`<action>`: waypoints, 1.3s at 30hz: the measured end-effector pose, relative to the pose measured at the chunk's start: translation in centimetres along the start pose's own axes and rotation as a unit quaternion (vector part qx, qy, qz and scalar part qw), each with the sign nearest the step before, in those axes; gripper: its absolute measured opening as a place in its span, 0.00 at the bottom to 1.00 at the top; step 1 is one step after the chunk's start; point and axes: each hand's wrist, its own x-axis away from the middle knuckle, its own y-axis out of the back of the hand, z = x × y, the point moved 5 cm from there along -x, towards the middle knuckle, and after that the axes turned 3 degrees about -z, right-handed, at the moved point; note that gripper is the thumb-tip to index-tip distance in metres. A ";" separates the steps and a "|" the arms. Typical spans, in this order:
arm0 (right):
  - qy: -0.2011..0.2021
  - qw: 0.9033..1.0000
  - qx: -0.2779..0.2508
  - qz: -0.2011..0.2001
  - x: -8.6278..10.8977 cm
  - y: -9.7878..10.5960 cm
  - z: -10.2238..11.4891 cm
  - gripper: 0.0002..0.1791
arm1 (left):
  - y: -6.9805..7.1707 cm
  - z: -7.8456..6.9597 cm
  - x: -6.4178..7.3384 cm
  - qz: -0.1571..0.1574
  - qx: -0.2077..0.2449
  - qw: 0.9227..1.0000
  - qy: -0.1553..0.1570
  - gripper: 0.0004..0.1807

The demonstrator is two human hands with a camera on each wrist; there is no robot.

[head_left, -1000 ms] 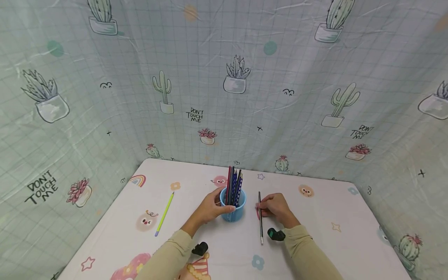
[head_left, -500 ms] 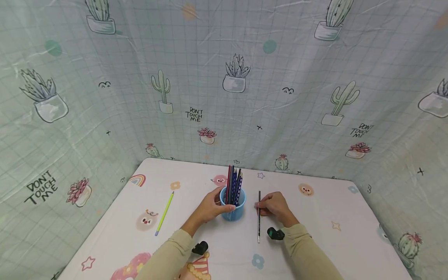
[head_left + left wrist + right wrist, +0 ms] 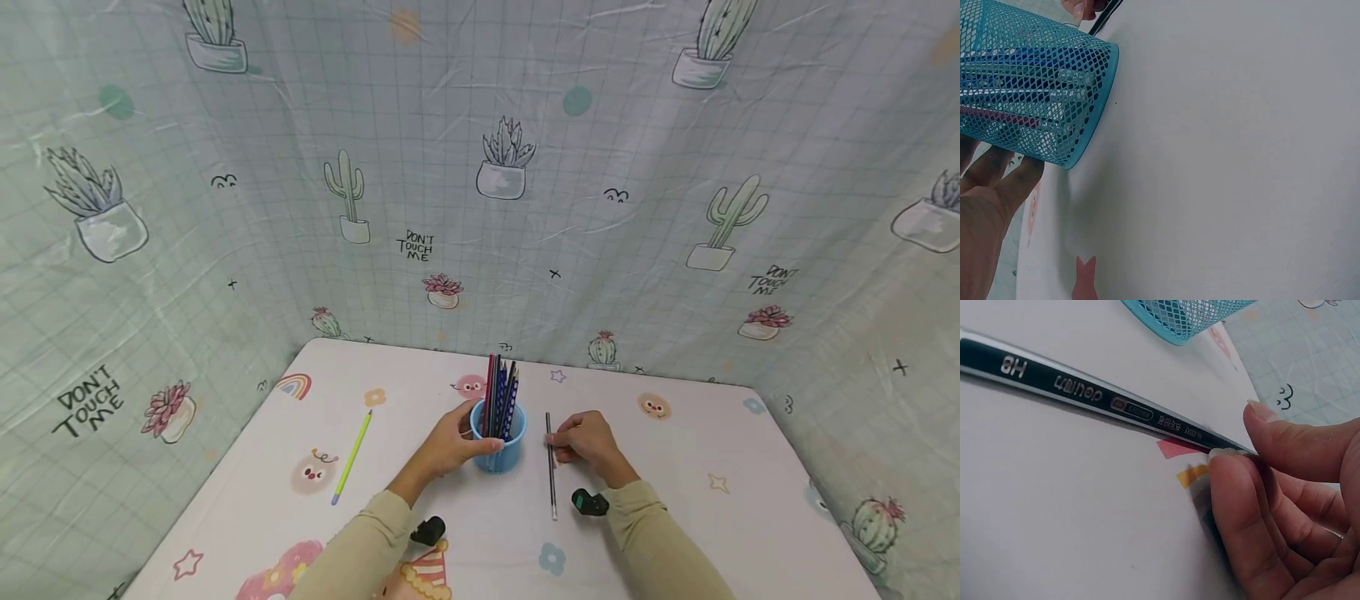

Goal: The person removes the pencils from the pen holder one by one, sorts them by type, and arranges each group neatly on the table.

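A light blue mesh pencil cup (image 3: 501, 457) stands on the table with several dark, blue and red pencils (image 3: 498, 396) upright in it. My left hand (image 3: 448, 450) holds the cup from its left side, thumb near the front of the rim. In the left wrist view the mesh cup (image 3: 1029, 87) has fingers along one side. To the right of the cup, my right hand (image 3: 590, 446) pinches a dark HB pencil (image 3: 552, 483) between thumb and fingers. The printed side of this pencil (image 3: 1085, 387) faces the right wrist camera, low over the table.
A yellow-green pencil (image 3: 351, 458) lies on the left of the white patterned table (image 3: 660, 542). A cloth printed with cacti (image 3: 555, 208) hangs behind and at both sides. Black wrist devices (image 3: 589, 502) sit by both sleeves.
The dark pencil in my right hand has shifted slightly left, toward the cup, and its slant has altered a little. My left hand and the cup look unmoved.
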 end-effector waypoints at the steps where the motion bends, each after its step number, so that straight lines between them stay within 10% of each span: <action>1: 0.003 1.000 -0.002 0.000 0.0 0.0 0.0 0.10 | 0.0 0.0 0.0 0.000 0.000 1.000 0.000 0.46; 39: 0.139 0.984 0.001 0.113 1.8 -1.5 3.1 0.28 | -0.2 0.1 -0.1 0.000 0.001 1.000 -0.004 0.47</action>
